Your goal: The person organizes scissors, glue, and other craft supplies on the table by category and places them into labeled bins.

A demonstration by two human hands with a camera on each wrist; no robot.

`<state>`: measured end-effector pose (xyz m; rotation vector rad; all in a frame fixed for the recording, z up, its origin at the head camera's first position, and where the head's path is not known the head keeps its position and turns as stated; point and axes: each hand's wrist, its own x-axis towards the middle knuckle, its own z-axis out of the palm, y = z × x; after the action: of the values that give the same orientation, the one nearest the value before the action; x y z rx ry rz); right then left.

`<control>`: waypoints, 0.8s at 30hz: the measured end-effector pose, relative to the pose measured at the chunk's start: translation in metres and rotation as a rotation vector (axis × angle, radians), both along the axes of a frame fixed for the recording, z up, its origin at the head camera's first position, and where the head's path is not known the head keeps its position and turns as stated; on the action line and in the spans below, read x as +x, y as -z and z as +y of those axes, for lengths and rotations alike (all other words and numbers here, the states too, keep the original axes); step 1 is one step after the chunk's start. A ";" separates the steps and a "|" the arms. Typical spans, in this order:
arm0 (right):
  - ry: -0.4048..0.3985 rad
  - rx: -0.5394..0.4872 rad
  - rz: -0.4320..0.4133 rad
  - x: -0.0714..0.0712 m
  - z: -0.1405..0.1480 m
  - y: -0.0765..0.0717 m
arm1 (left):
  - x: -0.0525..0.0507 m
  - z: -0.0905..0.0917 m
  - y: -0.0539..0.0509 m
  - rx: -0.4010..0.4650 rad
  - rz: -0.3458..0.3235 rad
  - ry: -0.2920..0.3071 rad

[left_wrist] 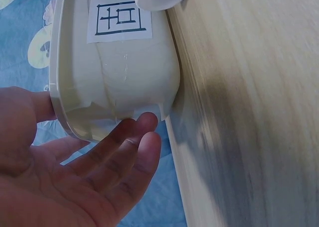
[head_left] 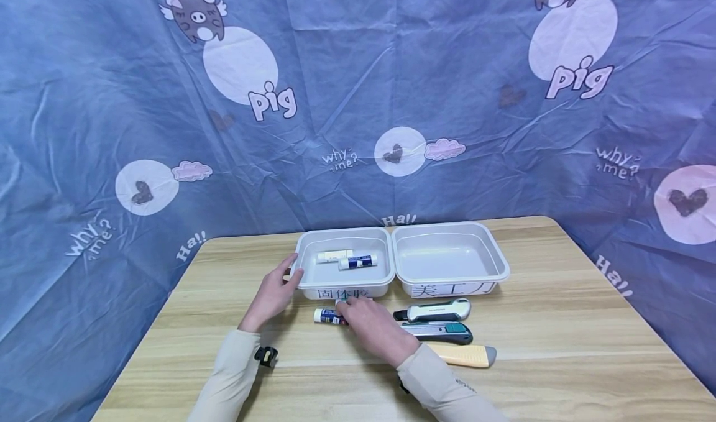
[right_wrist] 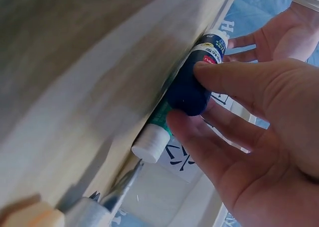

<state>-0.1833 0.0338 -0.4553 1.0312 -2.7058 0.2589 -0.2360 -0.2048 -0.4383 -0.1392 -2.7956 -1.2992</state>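
My left hand rests at the left end of the left white bin, its fingers spread and touching the rim. In the left wrist view, the lower fingers are loosely bent beside the bin's outer wall. My right hand pinches a dark blue glue stick with a white cap between thumb and fingers, low over the table in front of that bin. Beside it lies a green glue stick with a white end, partly hidden by the hand. Inside the left bin lie a blue glue stick and a whitish one.
The right white bin, with a labelled front, adjoins the left one. Before it on the wooden table lie a white-and-black utility knife, a silver-and-green one and a yellow one. A blue patterned cloth hangs behind.
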 end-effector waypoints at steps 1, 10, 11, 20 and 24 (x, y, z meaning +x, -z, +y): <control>0.000 -0.005 0.000 0.000 0.000 0.000 | 0.000 0.000 0.000 0.001 0.001 0.001; -0.002 -0.044 0.024 0.001 0.001 -0.003 | 0.000 0.000 -0.001 0.000 -0.003 0.003; -0.002 -0.044 0.023 0.001 0.001 -0.004 | 0.000 0.000 -0.001 -0.002 -0.003 0.003; 0.001 -0.061 -0.022 0.001 0.002 -0.010 | -0.001 0.000 -0.001 -0.007 -0.002 0.003; 0.008 -0.066 -0.032 0.000 0.003 -0.012 | -0.001 0.000 -0.001 -0.006 -0.005 0.004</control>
<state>-0.1829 0.0370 -0.4433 1.0059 -2.7097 0.3634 -0.2367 -0.2052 -0.4376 -0.1418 -2.8046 -1.2937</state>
